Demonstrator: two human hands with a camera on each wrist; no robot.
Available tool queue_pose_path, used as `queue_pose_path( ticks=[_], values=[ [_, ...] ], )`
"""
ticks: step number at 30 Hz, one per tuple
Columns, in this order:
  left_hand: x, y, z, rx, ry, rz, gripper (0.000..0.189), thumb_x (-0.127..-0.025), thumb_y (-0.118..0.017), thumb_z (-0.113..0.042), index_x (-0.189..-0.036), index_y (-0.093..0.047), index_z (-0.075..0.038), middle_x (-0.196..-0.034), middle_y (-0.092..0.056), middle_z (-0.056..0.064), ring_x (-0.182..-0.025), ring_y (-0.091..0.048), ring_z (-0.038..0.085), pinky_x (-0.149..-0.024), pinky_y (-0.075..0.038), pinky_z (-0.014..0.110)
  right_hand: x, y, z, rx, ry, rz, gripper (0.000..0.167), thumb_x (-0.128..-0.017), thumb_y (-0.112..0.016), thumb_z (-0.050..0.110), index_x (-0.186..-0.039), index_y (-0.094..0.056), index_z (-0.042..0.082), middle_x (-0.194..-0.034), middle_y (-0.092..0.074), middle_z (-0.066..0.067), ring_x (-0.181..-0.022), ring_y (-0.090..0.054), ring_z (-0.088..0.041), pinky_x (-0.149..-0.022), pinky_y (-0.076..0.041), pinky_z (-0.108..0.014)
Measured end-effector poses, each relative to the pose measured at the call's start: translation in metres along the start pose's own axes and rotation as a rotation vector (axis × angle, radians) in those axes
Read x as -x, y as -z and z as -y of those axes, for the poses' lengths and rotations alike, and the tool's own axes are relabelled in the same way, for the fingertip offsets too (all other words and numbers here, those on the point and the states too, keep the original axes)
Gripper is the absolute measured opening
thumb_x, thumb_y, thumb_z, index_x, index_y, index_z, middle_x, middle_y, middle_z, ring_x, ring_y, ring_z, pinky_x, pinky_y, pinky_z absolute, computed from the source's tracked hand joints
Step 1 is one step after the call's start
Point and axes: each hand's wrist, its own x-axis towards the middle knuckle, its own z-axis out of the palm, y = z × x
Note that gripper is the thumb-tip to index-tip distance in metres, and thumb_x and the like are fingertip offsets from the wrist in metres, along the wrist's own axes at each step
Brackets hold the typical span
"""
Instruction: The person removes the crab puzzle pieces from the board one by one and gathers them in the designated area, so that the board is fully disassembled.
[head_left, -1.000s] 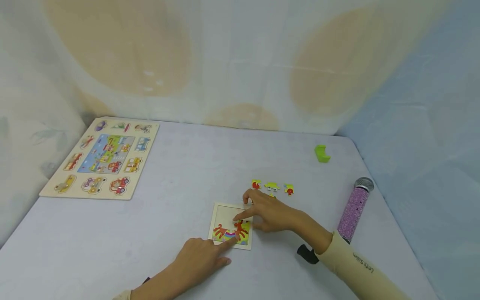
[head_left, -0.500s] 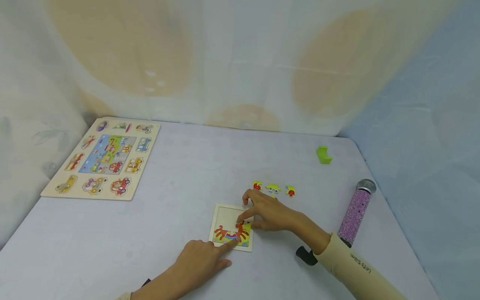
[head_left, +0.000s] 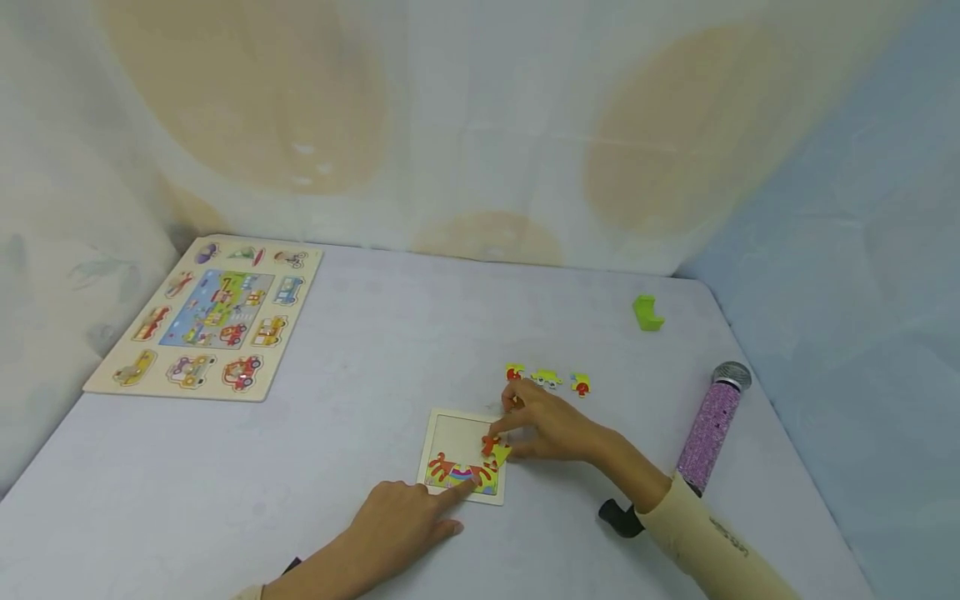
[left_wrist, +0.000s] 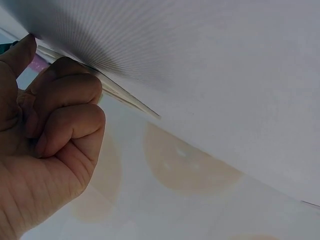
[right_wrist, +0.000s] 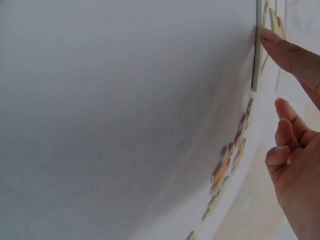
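A small wooden puzzle tray (head_left: 427,442) lies in the middle of the table. Along its near side sit red-and-yellow puzzle pieces (head_left: 441,468) with a rainbow print. My left hand (head_left: 397,527) presses one of these with a straight index finger; its other fingers are curled and hold nothing, as the left wrist view shows. Between thumb and index finger my right hand (head_left: 557,427) pinches a red-and-yellow puzzle piece (head_left: 501,455), tilted over the tray's right side. The right hand's other fingers are loosely bent.
Several loose puzzle pieces (head_left: 547,378) lie beyond the right hand. A glittery pink microphone (head_left: 707,433) is at the right, partly behind the sleeve. A green block (head_left: 647,313) lies farther back. At the back left is a large vehicle puzzle board (head_left: 273,354).
The right hand has shifted slightly right, and the puzzle piece it pinches has come up and tilted away from the pieces below. The left hand stays pressed in place.
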Motion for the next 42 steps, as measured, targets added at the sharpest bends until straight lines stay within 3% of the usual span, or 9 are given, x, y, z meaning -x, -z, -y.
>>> queue_pose_path(
  ticks=[12, 21, 32, 42],
  values=[
    [-0.002, -0.001, -0.001, 0.015, -0.012, -0.011, 0.046, -0.087, -0.069, -0.049, -0.131, -0.062, -0.039, -0.049, -0.039, -0.005, -0.044, -0.035, 0.011, -0.046, -0.026, 0.027, 0.022, 0.007, -0.020, -0.031, -0.009, -0.099, 0.033, -0.074, -0.088, 0.024, -0.105, -0.078, 0.026, -0.105, -0.047, 0.002, -0.101, -0.042, -0.013, -0.083, -0.043, -0.028],
    [-0.004, -0.002, -0.002, 0.048, -0.021, 0.007, 0.046, -0.088, -0.069, -0.048, -0.132, -0.062, -0.038, -0.048, -0.037, -0.006, -0.045, -0.033, 0.009, -0.047, -0.025, 0.026, 0.038, 0.019, -0.030, 0.014, -0.082, -0.058, 0.032, -0.074, -0.088, 0.023, -0.105, -0.079, 0.028, -0.102, -0.046, 0.005, -0.101, -0.042, -0.012, -0.082, -0.046, -0.028],
    [-0.004, -0.001, -0.003, 0.058, -0.024, 0.005, 0.048, -0.088, -0.068, -0.048, -0.134, -0.060, -0.038, -0.049, -0.038, -0.006, -0.046, -0.037, 0.011, -0.048, -0.026, 0.027, 0.070, 0.043, -0.060, 0.066, -0.131, -0.047, 0.036, -0.071, -0.089, 0.019, -0.106, -0.079, 0.025, -0.100, -0.049, 0.003, -0.097, -0.042, -0.015, -0.081, -0.044, -0.032],
    [0.002, 0.000, -0.002, 0.066, 0.013, 0.030, 0.047, -0.088, -0.068, -0.049, -0.134, -0.061, -0.038, -0.054, -0.043, -0.004, -0.048, -0.040, 0.012, -0.048, -0.029, 0.028, 0.071, 0.055, -0.079, 0.115, -0.175, 0.029, 0.033, -0.074, -0.086, 0.014, -0.105, -0.080, 0.023, -0.102, -0.052, 0.000, -0.095, -0.042, -0.017, -0.082, -0.043, -0.035]
  ],
)
